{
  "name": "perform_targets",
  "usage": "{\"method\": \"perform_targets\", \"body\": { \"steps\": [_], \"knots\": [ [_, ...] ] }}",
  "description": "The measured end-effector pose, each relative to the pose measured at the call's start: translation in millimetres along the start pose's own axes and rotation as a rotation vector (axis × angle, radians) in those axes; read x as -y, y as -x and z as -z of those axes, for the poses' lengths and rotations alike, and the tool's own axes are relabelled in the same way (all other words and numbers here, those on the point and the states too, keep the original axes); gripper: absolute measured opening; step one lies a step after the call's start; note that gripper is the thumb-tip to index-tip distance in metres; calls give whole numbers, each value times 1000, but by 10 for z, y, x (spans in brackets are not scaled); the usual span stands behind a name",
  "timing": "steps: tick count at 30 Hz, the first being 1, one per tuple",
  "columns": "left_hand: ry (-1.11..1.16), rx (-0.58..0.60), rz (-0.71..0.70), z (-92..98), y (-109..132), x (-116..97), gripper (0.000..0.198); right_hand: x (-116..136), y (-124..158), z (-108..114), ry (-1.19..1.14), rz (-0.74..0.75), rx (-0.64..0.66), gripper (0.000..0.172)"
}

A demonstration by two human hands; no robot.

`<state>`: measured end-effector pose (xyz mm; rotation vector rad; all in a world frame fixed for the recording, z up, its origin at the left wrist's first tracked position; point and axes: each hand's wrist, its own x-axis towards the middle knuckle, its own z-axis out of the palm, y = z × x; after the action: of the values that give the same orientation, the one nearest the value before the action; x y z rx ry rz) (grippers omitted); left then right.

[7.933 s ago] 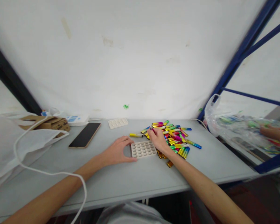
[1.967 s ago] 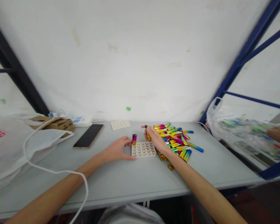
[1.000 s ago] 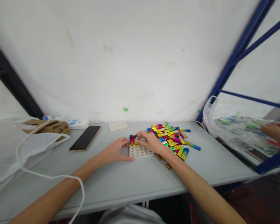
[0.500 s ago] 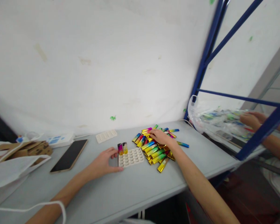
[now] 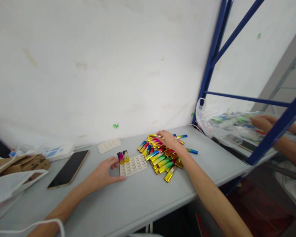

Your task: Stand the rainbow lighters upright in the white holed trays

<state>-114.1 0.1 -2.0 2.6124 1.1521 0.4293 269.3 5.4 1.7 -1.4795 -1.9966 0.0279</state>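
My left hand (image 5: 103, 171) grips the left end of a white tray (image 5: 135, 165) with rows of holes, its thumb along the front edge and its curled fingers beside the back corner. Two shiny lighters stand upright in the tray's back left holes: a purple-and-yellow lighter (image 5: 120, 158) and a mostly gold lighter (image 5: 126, 156). To the right, my right hand (image 5: 169, 140) reaches over a pile of metallic rainbow-coloured lighters (image 5: 160, 160). Its fingertips close on a gold lighter (image 5: 153, 135) at the pile's back; the palm hides part of the heap.
A second white tray (image 5: 109, 145) lies by the wall. Left of it are a phone (image 5: 68, 169), a white power strip (image 5: 59, 152) and a cardboard box (image 5: 34, 163). A blue metal frame (image 5: 209, 69) rises on the right; beyond it are a plastic bag (image 5: 227, 123) and another person's hands (image 5: 263, 123).
My right hand has shifted slightly towards the back of the pile and its fingers now close on a lighter. The view has turned a little to the right. My left hand stays at the tray.
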Motion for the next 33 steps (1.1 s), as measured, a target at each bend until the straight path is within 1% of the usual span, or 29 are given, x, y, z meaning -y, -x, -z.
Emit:
{"method": "perform_targets", "body": {
  "steps": [2, 4, 6, 8, 12, 15, 17, 20, 22, 24, 27, 29, 33],
  "knots": [
    [11, -11, 4, -32, -13, -3, 50, 66, -23, -12, -143, -53, -75, 27],
    [26, -29, 1, -77, -30, -9, 52, 137, -55, -45, -321, -109, -127, 33],
    [33, -48, -6, -126, -48, -16, 53, 214, -84, -87, -504, -141, -160, 39],
    [30, -71, -17, -170, -66, -22, 53, 306, -98, -124, -659, -165, -167, 42],
    [34, -88, -53, -208, -109, -35, 52, 537, -83, -172, -957, -229, -91, 48],
    [36, -65, -76, -188, -150, -56, 50, 723, -63, -218, -1175, -231, 29, 48],
    [36, -54, -93, -168, -174, -71, 49, 830, -75, -261, -1264, -232, 103, 46],
    [48, -59, -116, -154, -195, -80, 47, 956, -164, -331, -1327, -282, 175, 47],
    [61, -52, -126, -157, -198, -76, 47, 1025, -257, -376, -1317, -356, 186, 53],
    [70, -49, -129, -168, -194, -71, 46, 1090, -344, -421, -1280, -455, 133, 55],
    [67, -67, -133, -185, -181, -67, 46, 1170, -396, -500, -1232, -581, 46, 48],
    [70, -72, -137, -193, -172, -67, 47, 1200, -366, -559, -1198, -604, 24, 43],
    [85, -69, -130, -197, -162, -68, 48, 1200, -250, -627, -1125, -582, -2, 38]
  ]
}}
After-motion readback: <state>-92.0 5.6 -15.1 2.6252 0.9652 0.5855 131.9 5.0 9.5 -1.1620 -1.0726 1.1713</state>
